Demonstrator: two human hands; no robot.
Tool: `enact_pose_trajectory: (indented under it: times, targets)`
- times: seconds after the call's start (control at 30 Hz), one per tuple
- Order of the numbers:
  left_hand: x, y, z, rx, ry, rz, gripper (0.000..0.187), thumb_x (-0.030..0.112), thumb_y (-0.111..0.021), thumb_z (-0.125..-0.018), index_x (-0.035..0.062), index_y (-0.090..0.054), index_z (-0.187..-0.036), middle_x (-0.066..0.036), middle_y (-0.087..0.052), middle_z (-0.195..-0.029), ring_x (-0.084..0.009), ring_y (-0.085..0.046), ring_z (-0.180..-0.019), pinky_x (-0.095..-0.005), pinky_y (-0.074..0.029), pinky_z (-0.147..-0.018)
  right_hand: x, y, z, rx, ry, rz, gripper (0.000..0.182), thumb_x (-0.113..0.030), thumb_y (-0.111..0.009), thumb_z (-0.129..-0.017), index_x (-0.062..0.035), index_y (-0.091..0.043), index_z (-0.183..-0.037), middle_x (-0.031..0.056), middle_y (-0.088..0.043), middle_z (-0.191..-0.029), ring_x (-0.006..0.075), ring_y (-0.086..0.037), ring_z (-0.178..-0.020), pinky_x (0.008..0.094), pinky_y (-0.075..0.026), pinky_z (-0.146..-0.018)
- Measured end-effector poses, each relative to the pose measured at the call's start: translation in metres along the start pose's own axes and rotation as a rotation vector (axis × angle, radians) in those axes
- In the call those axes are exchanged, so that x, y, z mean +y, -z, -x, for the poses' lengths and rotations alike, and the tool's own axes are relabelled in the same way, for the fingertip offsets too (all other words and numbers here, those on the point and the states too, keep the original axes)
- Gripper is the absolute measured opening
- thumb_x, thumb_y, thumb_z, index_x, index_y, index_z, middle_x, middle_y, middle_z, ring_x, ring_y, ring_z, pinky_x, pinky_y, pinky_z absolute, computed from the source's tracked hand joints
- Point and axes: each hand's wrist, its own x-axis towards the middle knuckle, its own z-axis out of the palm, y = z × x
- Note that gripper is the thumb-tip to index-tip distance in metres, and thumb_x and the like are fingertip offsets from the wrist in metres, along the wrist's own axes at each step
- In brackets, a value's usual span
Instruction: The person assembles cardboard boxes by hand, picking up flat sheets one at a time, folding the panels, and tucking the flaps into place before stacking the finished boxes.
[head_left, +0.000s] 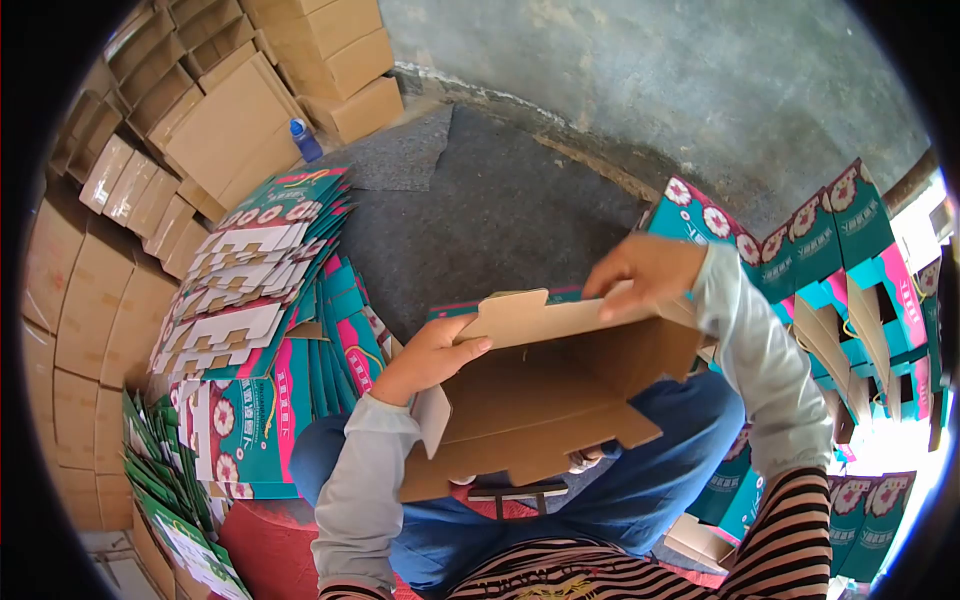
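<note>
A cardboard gift box (540,420) with an open end facing me rests over my lap, its brown inside showing and its tabbed flaps sticking out. My left hand (425,355) is closed on the box's left far corner, thumb along the inner side of the far flap. At the right end of that flap my right hand (645,275) bends its fingers over the edge, thumb and fingertips on the cardboard; it is slightly blurred. A thin strip of the box's teal printed outside shows beyond the flap.
Flattened teal-and-pink boxes (250,290) are stacked to my left, with green folded cartons (175,500) nearer. Assembled teal boxes (840,260) stand at the right. Brown cartons (80,310) line the left side. A blue bottle (306,140) stands near the cartons; a grey wall (640,80) rises behind.
</note>
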Motion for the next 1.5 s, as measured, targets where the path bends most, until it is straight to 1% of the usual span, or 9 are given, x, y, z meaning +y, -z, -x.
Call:
enact_pose_trajectory:
  times: [0.13, 0.17, 0.27, 0.37, 0.57, 0.67, 0.8, 1.13, 1.5]
  targets:
    - [0.013, 0.037, -0.009, -0.075, 0.086, -0.074, 0.031, 0.024, -0.062, -0.091, -0.0015, -0.063, -0.108, -0.004, -0.065, -0.103, -0.0109, -0.059, -0.094, -0.0266, -0.046, -0.084, -0.022, -0.034, -0.012, 0.040, 0.044, 0.069, 0.030, -0.033, -0.060, -0.087, -0.0039, -0.060, -0.080, 0.0200, -0.059, -0.073, 0.0412, -0.057, -0.073, 0.0471, -0.043, -0.061]
    - [0.015, 0.050, -0.009, 0.133, -0.210, -0.027, 0.033, 0.028, -0.061, -0.092, 0.0012, -0.063, -0.112, -0.004, -0.065, -0.106, -0.0132, -0.060, -0.097, -0.0272, -0.047, -0.084, -0.019, -0.039, -0.018, 0.061, 0.038, 0.048, 0.030, -0.032, -0.058, -0.088, -0.0038, -0.059, -0.080, 0.0208, -0.058, -0.074, 0.0423, -0.055, -0.073, 0.0478, -0.041, -0.061]
    - [0.028, 0.099, 0.011, 0.791, -0.153, 0.406, 0.070, 0.060, -0.031, -0.095, 0.0032, -0.046, -0.134, -0.015, -0.052, -0.132, -0.0243, -0.044, -0.127, -0.0462, -0.028, -0.106, 0.014, -0.060, -0.003, 0.168, -0.077, -0.175, 0.032, -0.034, -0.059, -0.091, -0.0035, -0.063, -0.085, 0.0132, -0.061, -0.069, 0.0241, -0.062, -0.064, 0.0388, -0.044, -0.059]
    - [0.015, 0.107, 0.026, 0.939, 0.048, 0.391, 0.086, 0.071, -0.039, -0.087, 0.0024, -0.040, -0.139, -0.016, -0.048, -0.136, -0.0252, -0.040, -0.130, -0.0472, -0.027, -0.106, 0.027, -0.097, 0.006, 0.221, -0.238, -0.777, 0.031, -0.033, -0.059, -0.093, -0.0024, -0.066, -0.089, 0.0038, -0.063, -0.070, 0.0102, -0.059, -0.065, 0.0298, -0.045, -0.059]
    - [-0.034, 0.022, -0.017, 0.568, 0.257, -0.084, 0.083, 0.063, -0.057, -0.084, -0.0012, -0.041, -0.134, -0.014, -0.052, -0.128, -0.0232, -0.053, -0.113, -0.0347, -0.043, -0.093, 0.022, -0.163, -0.014, 0.303, -0.357, -1.040, 0.028, -0.028, -0.058, -0.095, -0.0012, -0.067, -0.095, -0.0025, -0.063, -0.076, 0.0045, -0.055, -0.068, 0.0233, -0.046, -0.061]
    - [-0.019, -0.016, -0.023, 0.482, -0.219, 0.025, 0.066, 0.029, -0.073, -0.078, -0.0031, -0.043, -0.127, -0.019, -0.054, -0.124, -0.0283, -0.052, -0.116, -0.0372, -0.039, -0.099, 0.004, -0.162, -0.008, 0.339, -0.336, -0.928, 0.029, -0.028, -0.058, -0.095, -0.0009, -0.067, -0.094, -0.0023, -0.062, -0.074, 0.0047, -0.055, -0.067, 0.0241, -0.046, -0.060]
    - [-0.036, -0.036, -0.020, 0.645, 0.078, -0.415, 0.079, 0.005, -0.056, -0.076, -0.0074, -0.016, -0.143, -0.032, -0.031, -0.139, -0.0438, -0.036, -0.128, -0.0447, -0.035, -0.106, 0.014, -0.166, -0.016, 0.420, -0.295, -0.969, 0.030, -0.028, -0.058, -0.094, 0.0002, -0.067, -0.093, -0.0011, -0.063, -0.074, 0.0061, -0.056, -0.067, 0.0256, -0.046, -0.060]
    - [-0.009, -0.061, -0.007, 0.455, -0.110, -0.949, 0.083, -0.004, -0.057, -0.068, -0.0052, -0.021, -0.143, -0.025, -0.032, -0.143, -0.0405, -0.046, -0.116, -0.0441, -0.047, -0.091, 0.068, -0.140, -0.040, 0.723, -0.319, -0.733, 0.033, -0.030, -0.057, -0.091, 0.0019, -0.066, -0.089, 0.0116, -0.065, -0.072, 0.0182, -0.062, -0.066, 0.0344, -0.047, -0.062]
    - [-0.015, -0.070, -0.037, 0.325, 0.119, -1.179, 0.078, 0.003, -0.063, -0.069, -0.0056, -0.030, -0.139, -0.023, -0.036, -0.140, -0.0371, -0.045, -0.117, -0.0458, -0.050, -0.085, 0.046, -0.135, -0.050, 0.729, -0.353, -0.001, 0.029, -0.029, -0.056, -0.088, -0.0017, -0.064, -0.086, 0.0191, -0.063, -0.077, 0.0371, -0.059, -0.067, 0.0460, -0.047, -0.066]
